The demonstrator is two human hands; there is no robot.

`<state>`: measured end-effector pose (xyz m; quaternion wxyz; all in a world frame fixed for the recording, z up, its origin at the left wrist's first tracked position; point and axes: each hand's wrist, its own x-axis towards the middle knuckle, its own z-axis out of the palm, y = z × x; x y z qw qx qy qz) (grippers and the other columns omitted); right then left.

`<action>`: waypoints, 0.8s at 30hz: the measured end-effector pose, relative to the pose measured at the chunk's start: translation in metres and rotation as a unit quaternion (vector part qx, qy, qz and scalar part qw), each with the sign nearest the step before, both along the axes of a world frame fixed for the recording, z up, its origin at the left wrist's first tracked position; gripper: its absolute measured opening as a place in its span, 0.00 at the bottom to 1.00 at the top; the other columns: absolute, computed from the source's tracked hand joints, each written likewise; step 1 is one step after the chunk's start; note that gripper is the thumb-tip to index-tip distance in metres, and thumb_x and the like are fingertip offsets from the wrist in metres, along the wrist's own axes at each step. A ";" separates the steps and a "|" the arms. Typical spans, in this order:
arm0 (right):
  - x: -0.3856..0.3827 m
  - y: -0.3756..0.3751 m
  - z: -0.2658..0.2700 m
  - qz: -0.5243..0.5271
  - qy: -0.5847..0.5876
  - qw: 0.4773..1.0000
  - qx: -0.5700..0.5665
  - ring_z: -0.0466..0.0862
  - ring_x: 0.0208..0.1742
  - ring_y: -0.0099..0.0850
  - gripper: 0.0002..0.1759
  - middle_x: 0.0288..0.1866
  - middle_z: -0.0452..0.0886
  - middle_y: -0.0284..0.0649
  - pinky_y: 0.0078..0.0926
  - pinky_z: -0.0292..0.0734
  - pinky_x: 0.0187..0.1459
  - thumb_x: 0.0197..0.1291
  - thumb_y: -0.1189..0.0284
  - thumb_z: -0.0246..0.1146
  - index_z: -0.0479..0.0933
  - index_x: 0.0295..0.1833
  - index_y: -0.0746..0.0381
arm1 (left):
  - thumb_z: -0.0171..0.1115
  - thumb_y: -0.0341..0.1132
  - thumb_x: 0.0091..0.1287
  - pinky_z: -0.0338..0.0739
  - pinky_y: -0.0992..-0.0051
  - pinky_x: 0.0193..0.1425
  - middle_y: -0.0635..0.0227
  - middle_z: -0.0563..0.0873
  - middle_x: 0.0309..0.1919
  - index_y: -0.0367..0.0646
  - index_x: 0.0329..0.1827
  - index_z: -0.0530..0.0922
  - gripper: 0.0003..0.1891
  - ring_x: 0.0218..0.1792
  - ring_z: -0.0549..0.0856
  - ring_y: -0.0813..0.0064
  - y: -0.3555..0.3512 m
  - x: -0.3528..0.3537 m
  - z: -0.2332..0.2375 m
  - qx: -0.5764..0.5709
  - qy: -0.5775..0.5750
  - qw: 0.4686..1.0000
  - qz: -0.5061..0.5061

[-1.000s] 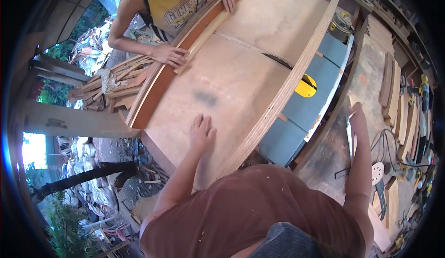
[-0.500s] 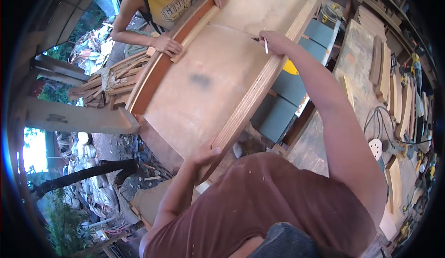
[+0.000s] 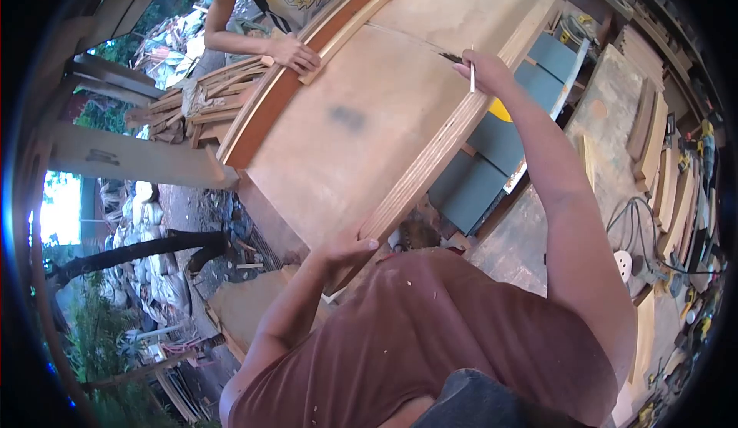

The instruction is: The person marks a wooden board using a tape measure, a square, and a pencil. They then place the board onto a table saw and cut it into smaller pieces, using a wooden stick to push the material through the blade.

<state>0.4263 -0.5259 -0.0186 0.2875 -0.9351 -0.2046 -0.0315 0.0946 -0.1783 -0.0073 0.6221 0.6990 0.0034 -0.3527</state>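
A large curved wooden panel (image 3: 384,97) spans the middle of the view, with a thick laminated edge rail (image 3: 442,147) along my side. My left hand (image 3: 346,251) is wrapped round the panel's near corner, thumb on top. Beyond the rail, my right hand (image 3: 488,73) is closed on a thin white stick (image 3: 473,74), whose exact kind I cannot make out. Beside its fingers, a dark mark or gap (image 3: 451,58) lies on the seam across the panel. A co-worker's hands (image 3: 296,53) rest along the reddish-brown far rail (image 3: 265,128) and a light wood strip (image 3: 346,40).
Under and right of the panel are blue-grey boards (image 3: 469,194) and a yellow object (image 3: 500,111). A workbench (image 3: 600,121) on the right bears curved wood pieces (image 3: 653,132), a cable (image 3: 634,213) and tools. Scrap wood (image 3: 219,94) is piled at left, near a post (image 3: 138,155).
The view has shifted, so the panel and bench appear farther right. Both my hands keep about the same places on the panel. More of the white stick shows now.
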 end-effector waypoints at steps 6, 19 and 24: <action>-0.011 0.000 0.005 -0.032 -0.049 0.997 0.048 0.81 0.32 0.49 0.21 0.28 0.81 0.46 0.43 0.75 0.35 0.65 0.53 0.64 0.74 0.34 0.60 | 0.74 0.50 0.54 0.66 0.66 0.71 0.50 0.76 0.65 0.36 0.77 0.59 0.51 0.67 0.75 0.61 -0.020 0.007 0.020 0.182 -0.106 0.976 -0.056; -0.249 -0.023 -0.125 -0.191 -0.052 0.962 0.190 0.58 0.78 0.59 0.28 0.74 0.63 0.61 0.52 0.50 0.77 0.64 0.67 0.65 0.67 0.65 0.67 | 0.69 0.41 0.56 0.77 0.54 0.56 0.40 0.85 0.48 0.38 0.67 0.70 0.35 0.52 0.84 0.42 -0.083 0.001 0.038 0.454 -0.131 0.881 -0.035; -0.264 0.031 -0.126 -0.264 -0.091 0.910 0.306 0.56 0.79 0.58 0.18 0.76 0.61 0.62 0.54 0.45 0.77 0.67 0.71 0.60 0.67 0.59 0.66 | 0.72 0.50 0.55 0.77 0.51 0.55 0.36 0.84 0.46 0.40 0.68 0.68 0.40 0.50 0.84 0.38 -0.088 -0.011 0.023 0.483 -0.061 0.870 -0.085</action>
